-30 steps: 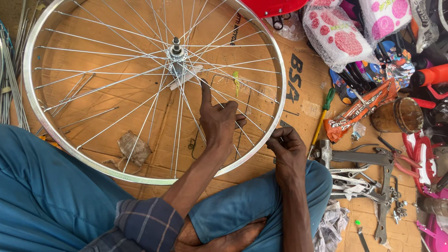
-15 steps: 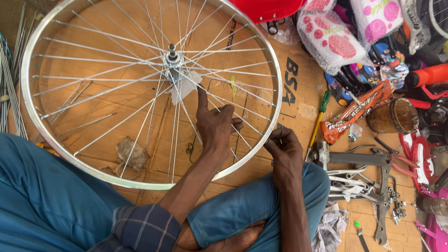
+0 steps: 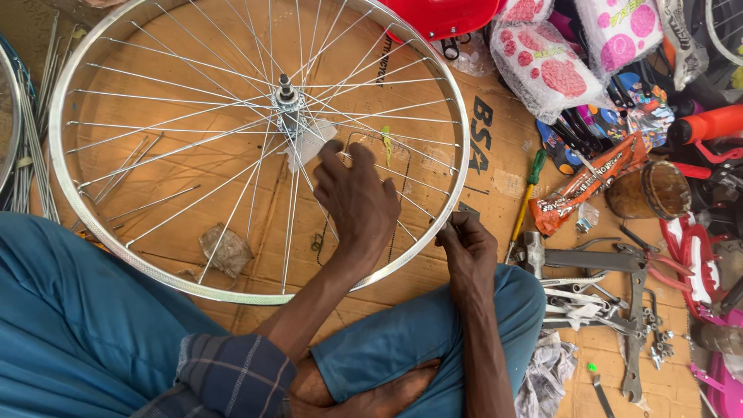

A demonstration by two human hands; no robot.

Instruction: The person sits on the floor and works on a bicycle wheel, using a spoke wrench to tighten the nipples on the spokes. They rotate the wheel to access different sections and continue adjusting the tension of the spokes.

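Resting flat on a sheet of brown cardboard (image 3: 457,271) on the floor, the silver spoked bicycle wheel (image 3: 101,232) lies just in front of the seated person's crossed legs in blue trousers (image 3: 418,348). The left hand (image 3: 357,197) reaches in among the thin steel spokes (image 3: 186,116) between hub and rim, fingers bent and spread over them; whether it actually grips a spoke cannot be told. The right hand (image 3: 468,251) is pinched closed at the near edge of the rim, thumb and fingertips pressed around something small where a spoke meets it; the piece itself is hidden.

Risks, as a judgement: the small part at the rim could slip from the pinch and be lost in the clutter of loose spokes (image 3: 35,147), grey metal wrenches (image 3: 588,259) and rags beside the right knee. A spoke pulled sideways by the left hand could bend or spring back against the fingers. The wheel sits loose on the cardboard, so a hard twist at the rim might turn or slide it. The green-handled screwdriver (image 3: 528,193) lies near the right hand and could be knocked.
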